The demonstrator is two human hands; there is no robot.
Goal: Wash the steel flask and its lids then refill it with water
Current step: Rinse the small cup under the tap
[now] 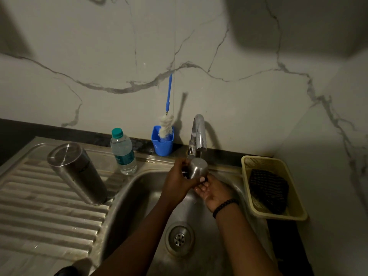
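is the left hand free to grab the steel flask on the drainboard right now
Probably not yet: the left hand grips the steel lid under the tap. The path to the flask looks clear.

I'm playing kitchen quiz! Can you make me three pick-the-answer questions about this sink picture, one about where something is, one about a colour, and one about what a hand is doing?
1. Where is the flask?
A. on the drainboard
B. in the basket
C. under the tap

2. What colour is the brush cup?
A. red
B. blue
C. green

3. What is the left hand doing?
A. hanging idle
B. turning the tap
C. holding the steel lid

Answers:
1 A, it stands on the ribbed drainboard.
2 B, the cup by the wall is blue.
3 C, its fingers wrap the lid below the tap.
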